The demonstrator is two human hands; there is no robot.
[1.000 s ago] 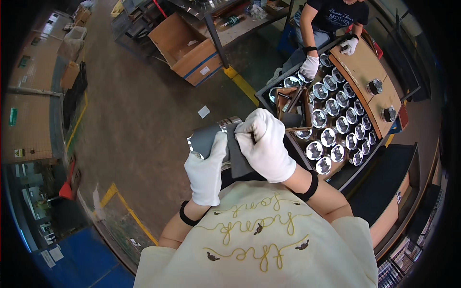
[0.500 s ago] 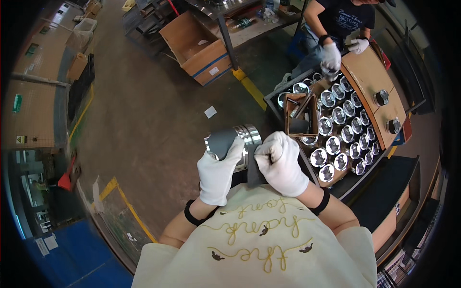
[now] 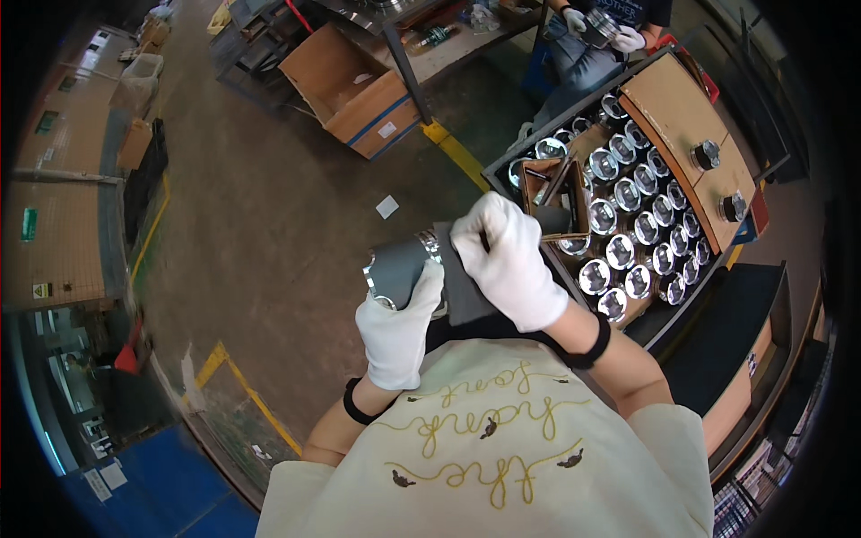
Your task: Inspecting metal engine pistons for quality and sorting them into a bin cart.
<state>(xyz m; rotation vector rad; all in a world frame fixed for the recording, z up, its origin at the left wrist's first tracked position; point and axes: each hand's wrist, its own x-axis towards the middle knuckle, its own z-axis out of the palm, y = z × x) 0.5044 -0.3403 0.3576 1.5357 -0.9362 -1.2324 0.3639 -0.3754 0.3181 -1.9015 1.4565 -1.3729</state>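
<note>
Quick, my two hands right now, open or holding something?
Left hand: closed, holding the metal piston.
Right hand: closed, pinching the dark grey sheet.

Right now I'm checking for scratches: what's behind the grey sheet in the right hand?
The metal cylinder: its grooves show left of the grey sheet; the right end is covered.

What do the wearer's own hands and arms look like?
White-gloved left hand and right hand, no visible markings on either. Black left wristband, black right wristband. Bare forearms; loose, short cream sleeves. No cables visible.
</note>
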